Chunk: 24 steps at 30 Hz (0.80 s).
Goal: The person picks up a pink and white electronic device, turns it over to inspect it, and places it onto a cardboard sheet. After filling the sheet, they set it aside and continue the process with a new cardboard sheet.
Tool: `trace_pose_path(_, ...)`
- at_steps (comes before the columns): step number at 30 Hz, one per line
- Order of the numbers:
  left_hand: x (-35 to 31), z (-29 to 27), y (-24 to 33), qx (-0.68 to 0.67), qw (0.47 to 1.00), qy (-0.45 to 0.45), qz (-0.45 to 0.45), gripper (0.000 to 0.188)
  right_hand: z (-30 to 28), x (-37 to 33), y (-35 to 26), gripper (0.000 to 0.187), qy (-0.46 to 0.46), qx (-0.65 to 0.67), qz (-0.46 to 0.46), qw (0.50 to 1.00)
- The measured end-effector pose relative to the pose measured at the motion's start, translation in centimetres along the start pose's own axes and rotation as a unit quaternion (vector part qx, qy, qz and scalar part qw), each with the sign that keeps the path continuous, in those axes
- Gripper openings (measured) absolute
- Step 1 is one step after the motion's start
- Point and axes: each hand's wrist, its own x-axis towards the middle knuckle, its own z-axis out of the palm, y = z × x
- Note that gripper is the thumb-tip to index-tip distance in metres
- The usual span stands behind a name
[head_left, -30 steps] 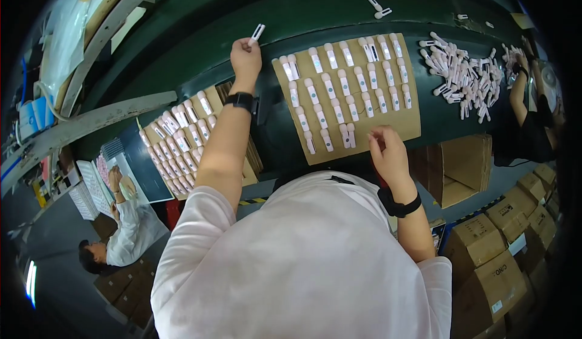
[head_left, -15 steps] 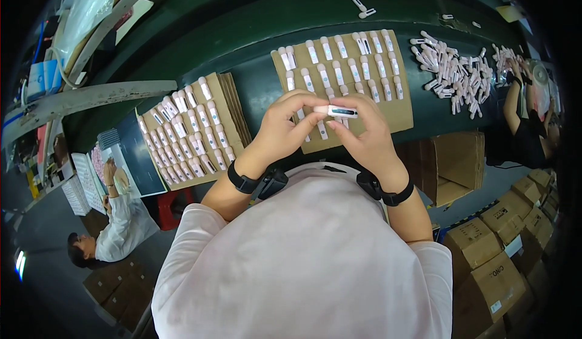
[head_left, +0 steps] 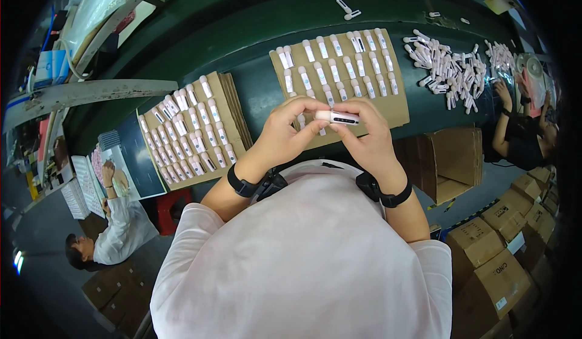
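Observation:
Between my two hands is a small pink-and-white wand-shaped device (head_left: 337, 117) with a rounded pale pink head and a dark panel on its body. My left hand (head_left: 290, 128) pinches it by the rounded head. At the other end, the thumb and fingers of my right hand (head_left: 370, 130) close around the panelled body. It hangs over the near edge of a cardboard sheet (head_left: 388, 106), where rows of similar devices (head_left: 333, 70) lie side by side. My hands hide part of the lowest row.
Stacked cardboard sheets (head_left: 234, 106) with more rows of devices lie on the left of the green bench. A loose heap of devices (head_left: 451, 69) covers the right part. An open carton (head_left: 454, 163) stands below it. Co-workers sit at left (head_left: 124, 230) and right (head_left: 524, 142).
Between my fingers the device has tilted slightly and sits a little lower, its dark panel facing up more. The bench items sit slightly further left in view. The right co-worker's arms have moved.

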Motion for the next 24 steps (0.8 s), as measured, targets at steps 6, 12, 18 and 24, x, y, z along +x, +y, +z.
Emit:
trace_pose_path(6, -0.2, 0.0, -0.2, 0.016, 0.999, -0.004, 0.040, 0.019, -0.4, -0.7, 0.9, 0.025, -0.025, -0.002, 0.034, 0.999)
trace_pose_path(12, -0.3, 0.1, -0.6, -0.028, 1.000, -0.004, -0.001, 0.018, -0.4, -0.4, 0.7, 0.024, 0.013, -0.086, -0.096, 0.992)
trace_pose_path(18, 0.4, 0.3, -1.5, 0.000, 0.997, -0.022, 0.072, 0.019, -0.6, -0.5, 1.1, 0.020, -0.021, -0.133, -0.084, 0.987)
trace_pose_path(24, 0.8, -0.6, -4.1, 0.082, 0.996, 0.042, 0.007, 0.017, -1.0, -3.4, 8.5, 0.016, -0.058, -0.163, 0.222, 0.959)
